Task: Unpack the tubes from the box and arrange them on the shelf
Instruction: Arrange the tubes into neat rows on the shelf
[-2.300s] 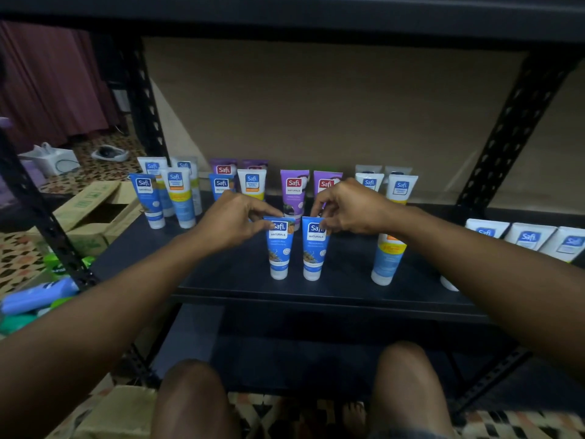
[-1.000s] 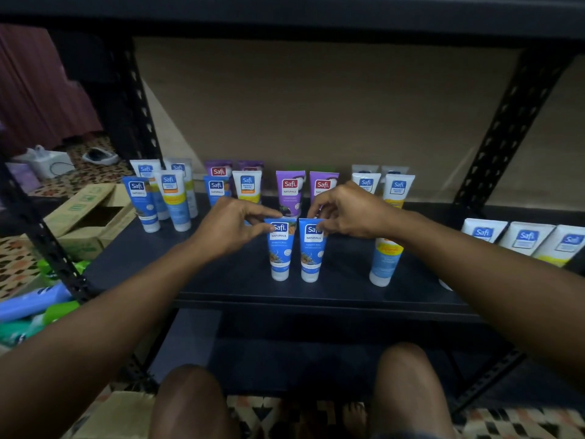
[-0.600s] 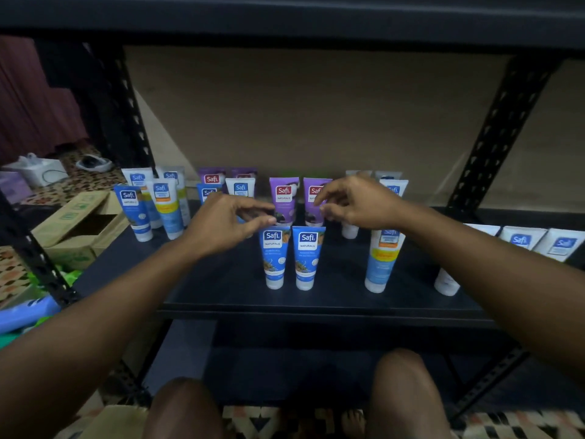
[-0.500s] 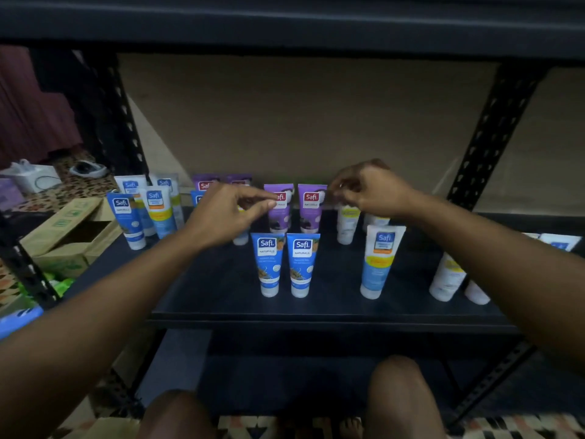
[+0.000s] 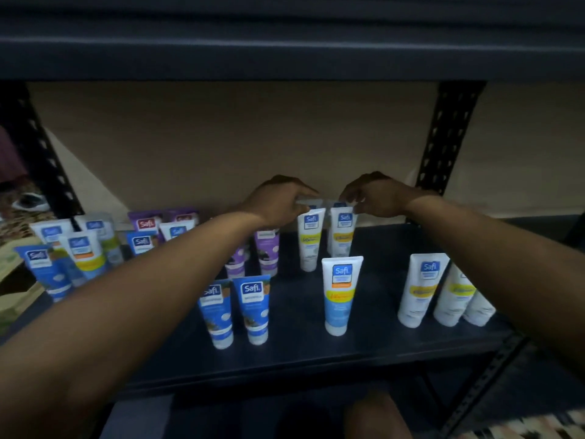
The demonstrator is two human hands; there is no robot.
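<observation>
Several Safi tubes stand cap-down on the dark shelf (image 5: 300, 353). At the back stand two white tubes with yellow bands (image 5: 310, 240) (image 5: 342, 232), with further tubes right behind them. My left hand (image 5: 280, 202) pinches the flat top edge of a white tube there. My right hand (image 5: 376, 198) pinches the top of the neighbouring white tube. Which row's tubes they pinch I cannot tell. Two blue tubes (image 5: 218, 312) (image 5: 254, 308) stand side by side near the front edge, with no hand on them.
A blue-and-white tube (image 5: 340, 296) stands alone at front centre, three white tubes (image 5: 418, 289) stand at the right, purple tubes (image 5: 267, 251) stand under my left forearm and a mixed cluster (image 5: 82, 255) stands at the left. Black perforated posts (image 5: 443, 137) (image 5: 41, 153) flank the shelf. An upper shelf (image 5: 285, 49) hangs overhead.
Both hands let go of the two blue front tubes and reached back to the white tubes in the rear row. The view dropped lower and nearer to the shelf.
</observation>
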